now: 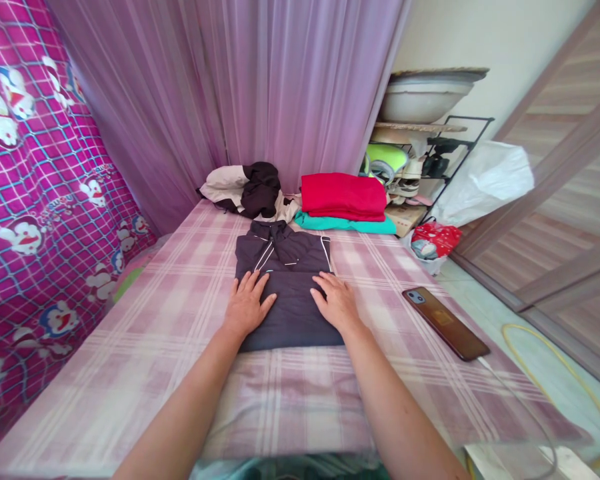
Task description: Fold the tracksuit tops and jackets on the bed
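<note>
A dark grey collared shirt with white piping lies folded on the checked pink tablecloth, its collar toward the back. My left hand rests flat on the shirt's left edge, fingers spread. On the opposite edge my right hand lies flat too, its fingers apart. Both palms face down and neither hand grips the cloth.
Behind the shirt sit a folded red garment on a teal one and a crumpled black-and-beige garment. A phone with a white cable lies at right. Beyond it stands a rack with basins.
</note>
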A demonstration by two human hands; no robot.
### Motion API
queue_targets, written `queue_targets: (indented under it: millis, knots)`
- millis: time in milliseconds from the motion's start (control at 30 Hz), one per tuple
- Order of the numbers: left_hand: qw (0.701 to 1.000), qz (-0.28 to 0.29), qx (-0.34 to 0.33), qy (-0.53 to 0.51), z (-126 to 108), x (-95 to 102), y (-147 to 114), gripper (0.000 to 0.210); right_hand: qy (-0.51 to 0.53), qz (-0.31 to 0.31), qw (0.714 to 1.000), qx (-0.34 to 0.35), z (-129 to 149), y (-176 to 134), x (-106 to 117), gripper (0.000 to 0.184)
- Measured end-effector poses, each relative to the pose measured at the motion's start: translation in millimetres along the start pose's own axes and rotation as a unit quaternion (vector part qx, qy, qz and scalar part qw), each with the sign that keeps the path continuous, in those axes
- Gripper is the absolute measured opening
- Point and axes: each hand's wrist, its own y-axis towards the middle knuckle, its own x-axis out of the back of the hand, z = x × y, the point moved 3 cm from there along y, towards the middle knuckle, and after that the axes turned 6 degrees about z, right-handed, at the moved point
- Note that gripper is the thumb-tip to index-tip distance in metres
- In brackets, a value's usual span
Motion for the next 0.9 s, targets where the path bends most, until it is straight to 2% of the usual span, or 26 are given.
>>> queue_targets:
  millis: [100, 400, 500, 567, 733, 900]
  knots:
    - [1.0, 0.008, 0.002, -0.003, 0.9, -0.3, 0.6, 0.056, 0.012, -0.007, 1.0, -0.026, -8.8, 1.9, -2.7, 0.036]
    - [1.0, 0.006, 0.002, -0.01, 2.4, -2.2, 1.4, 0.055, 0.019, -0.028, 0.999, -0.004, -11.9, 1.2, -8.7, 0.037]
    - [1.0, 0.006, 0.0, -0.002, 2.3, -3.1, 0.8, 0.055, 0.019, -0.025, 0.999, -0.01, -11.1, 3.8, -4.1, 0.034]
    - [1.0, 0.005, 0.002, 0.0, 2.0, -3.4, 0.5, 0.056, 0.018, -0.012, 0.999, -0.034, -13.2, 11.7, 4.3, 0.033]
    - [1.0, 0.001, 0.006, -0.005, 0.8, -3.4, 0.1, 0.056, -0.036, 0.031, 0.987, -0.151, -29.9, 52.4, 30.0, 0.032]
    - [1.0, -0.008, 0.007, -0.013, 1.0, -3.7, -0.3, 0.056, -0.068, 0.128, 0.964, -0.222, -45.7, 85.0, 24.9, 0.033]
